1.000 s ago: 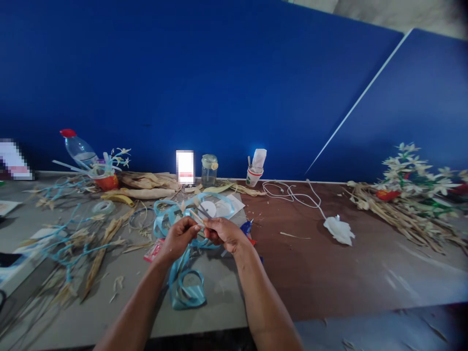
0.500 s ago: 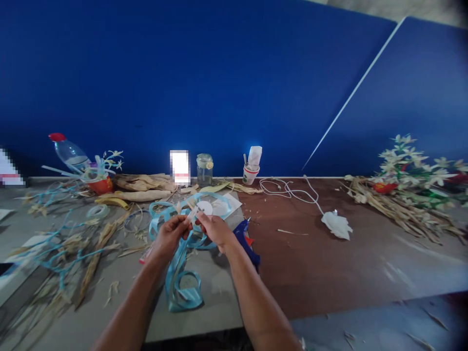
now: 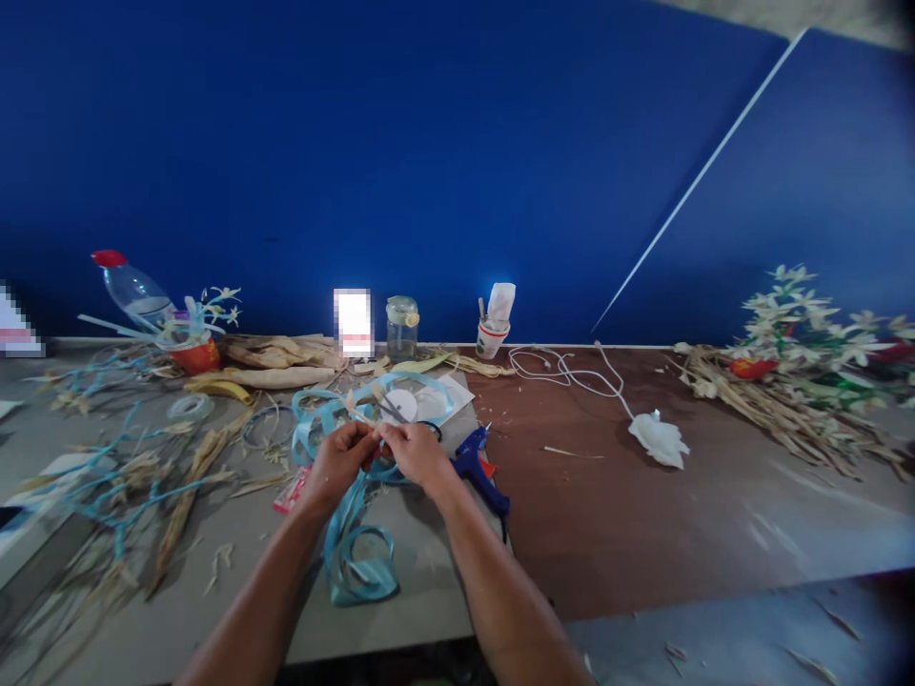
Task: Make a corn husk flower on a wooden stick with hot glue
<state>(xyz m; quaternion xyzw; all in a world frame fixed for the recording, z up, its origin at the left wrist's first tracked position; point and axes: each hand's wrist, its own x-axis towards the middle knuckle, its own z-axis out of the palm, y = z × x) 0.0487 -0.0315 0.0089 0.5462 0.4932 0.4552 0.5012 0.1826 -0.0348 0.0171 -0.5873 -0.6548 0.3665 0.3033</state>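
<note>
My left hand (image 3: pixel 344 459) and my right hand (image 3: pixel 415 453) meet fingertip to fingertip over the grey part of the table. Both are closed in a pinch on a thin, pale husk piece (image 3: pixel 352 404) that sticks up past the left fingers; its lower end is hidden. Loops of light blue ribbon (image 3: pixel 364 579) lie beneath and in front of the hands. Just beyond the fingers are a white disc (image 3: pixel 400 406) and scissors (image 3: pixel 433 426), partly covered. To the right of my right wrist rests a blue glue gun (image 3: pixel 480 472).
Blue-wrapped stems (image 3: pixel 121 519) and dried husks (image 3: pixel 282 378) spread over the left side. Along the wall stand a glass jar (image 3: pixel 402 329), a paper cup (image 3: pixel 493 339) and a tilted bottle (image 3: pixel 139 293). A white cable (image 3: pixel 572 372) and husk flowers (image 3: pixel 793 305) lie to the right.
My hands have come closer together and a little lower, fingertips now touching. The scissors and a red-and-white packet beside my left wrist show more plainly.
</note>
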